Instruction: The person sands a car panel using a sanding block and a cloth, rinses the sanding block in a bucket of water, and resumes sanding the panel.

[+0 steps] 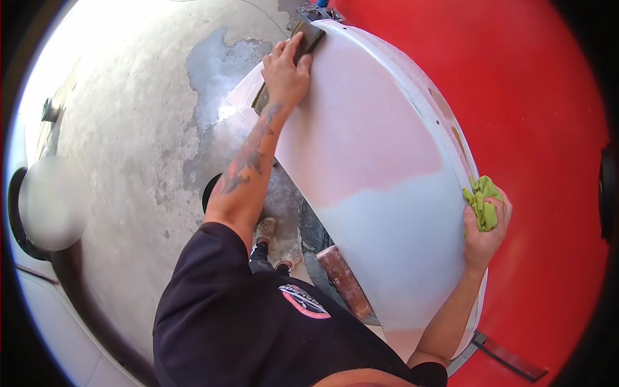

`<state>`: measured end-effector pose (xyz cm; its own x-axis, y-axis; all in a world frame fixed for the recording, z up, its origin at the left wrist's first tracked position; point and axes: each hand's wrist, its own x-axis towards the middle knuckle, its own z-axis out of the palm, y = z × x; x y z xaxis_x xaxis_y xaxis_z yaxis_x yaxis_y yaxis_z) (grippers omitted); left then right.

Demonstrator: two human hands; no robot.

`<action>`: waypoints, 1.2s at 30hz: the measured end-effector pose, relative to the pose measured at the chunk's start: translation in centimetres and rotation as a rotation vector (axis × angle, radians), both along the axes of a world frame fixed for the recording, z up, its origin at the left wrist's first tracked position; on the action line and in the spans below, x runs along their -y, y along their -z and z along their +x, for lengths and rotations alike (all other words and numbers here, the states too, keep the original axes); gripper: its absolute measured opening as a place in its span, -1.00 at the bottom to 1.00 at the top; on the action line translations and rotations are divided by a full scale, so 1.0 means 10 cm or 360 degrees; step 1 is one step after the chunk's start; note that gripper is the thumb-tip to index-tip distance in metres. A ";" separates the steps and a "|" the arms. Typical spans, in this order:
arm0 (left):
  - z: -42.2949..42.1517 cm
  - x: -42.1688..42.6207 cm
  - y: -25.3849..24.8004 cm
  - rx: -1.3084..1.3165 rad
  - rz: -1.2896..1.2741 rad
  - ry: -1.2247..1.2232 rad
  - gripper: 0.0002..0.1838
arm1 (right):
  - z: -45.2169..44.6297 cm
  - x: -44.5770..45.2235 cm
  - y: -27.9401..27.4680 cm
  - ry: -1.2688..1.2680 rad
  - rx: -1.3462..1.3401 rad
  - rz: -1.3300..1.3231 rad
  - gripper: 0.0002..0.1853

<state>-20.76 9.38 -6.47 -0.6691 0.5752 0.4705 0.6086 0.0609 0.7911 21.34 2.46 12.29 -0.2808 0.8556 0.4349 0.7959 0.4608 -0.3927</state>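
A large curved panel (387, 238), patched pale pink and whitish, stretches diagonally in front of me; it looks like a car body panel. My left hand (285, 74) is at its far left end, fingers closed over a long dark sanding block (311, 37). The block lies along the panel's far left edge, its middle hidden under the hand. A crumpled lime-green cloth (483, 203) is bunched in my right hand (485, 238), which rests at the panel's right edge.
A glossy red surface (535, 129) fills the right side. Beneath the panel is a worn reddish-brown cylinder (345, 277). The concrete floor (129, 142) has grey patches. Dark metal brackets (509, 358) show at the lower right. My clog-shod feet (265, 229) stand below.
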 end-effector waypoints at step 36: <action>1.47 1.76 0.45 -0.0482 0.0086 0.0719 -0.19 | 0.42 -0.29 0.28 -0.0285 0.0060 0.0206 -0.66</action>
<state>-6.08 -8.23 -10.95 -0.1909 0.7440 0.6403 0.7658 -0.2952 0.5713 25.56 5.37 9.54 -0.4413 0.7284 0.5241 0.7097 0.6407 -0.2929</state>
